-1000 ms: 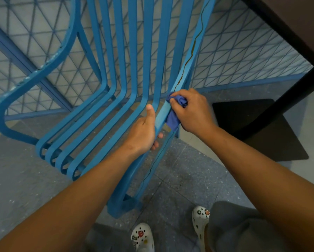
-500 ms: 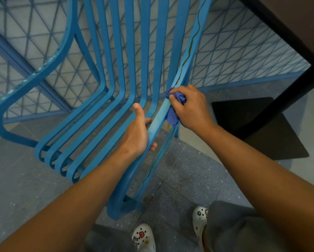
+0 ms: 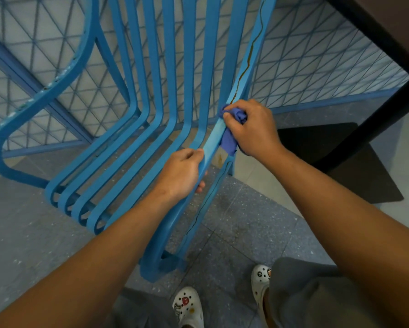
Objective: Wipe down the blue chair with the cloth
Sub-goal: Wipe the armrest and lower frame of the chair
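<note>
The right hand (image 3: 253,129) pinches the bunched cloth (image 3: 229,138) against the blue chair (image 3: 151,129) rail. Just below it, the left hand (image 3: 180,174) is closed around the same rail.

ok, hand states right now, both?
Left hand: closed around a slat of the blue chair, steadying it.
Right hand: closed on the cloth, pressing it against the same slat.
</note>
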`<act>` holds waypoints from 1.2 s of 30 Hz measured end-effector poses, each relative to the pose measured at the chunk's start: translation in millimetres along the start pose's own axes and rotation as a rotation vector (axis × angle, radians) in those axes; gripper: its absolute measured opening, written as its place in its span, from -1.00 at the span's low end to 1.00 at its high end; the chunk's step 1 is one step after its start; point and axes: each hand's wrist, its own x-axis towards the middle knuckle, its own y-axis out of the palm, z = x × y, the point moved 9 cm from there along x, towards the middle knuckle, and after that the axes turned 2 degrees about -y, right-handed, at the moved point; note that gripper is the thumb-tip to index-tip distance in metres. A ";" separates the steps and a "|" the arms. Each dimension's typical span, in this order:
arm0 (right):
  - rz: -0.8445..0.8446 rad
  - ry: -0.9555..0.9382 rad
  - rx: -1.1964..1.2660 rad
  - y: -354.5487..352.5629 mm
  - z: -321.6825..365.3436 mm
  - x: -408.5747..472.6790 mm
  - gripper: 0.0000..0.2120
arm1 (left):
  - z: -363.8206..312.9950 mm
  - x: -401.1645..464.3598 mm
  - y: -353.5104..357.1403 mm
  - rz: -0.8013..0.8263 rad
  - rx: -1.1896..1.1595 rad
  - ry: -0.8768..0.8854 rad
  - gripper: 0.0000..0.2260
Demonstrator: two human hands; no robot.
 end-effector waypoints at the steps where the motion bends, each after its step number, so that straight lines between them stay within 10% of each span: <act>1: 0.002 0.001 -0.007 0.0 -0.1 -0.1 -0.87 | -0.2 0.4 0.7 0.006 0.009 -0.001 -0.75; 36: -0.014 0.039 0.096 2.1 -3.9 -6.5 -0.87 | -2.1 5.2 0.1 0.001 0.040 0.119 -0.70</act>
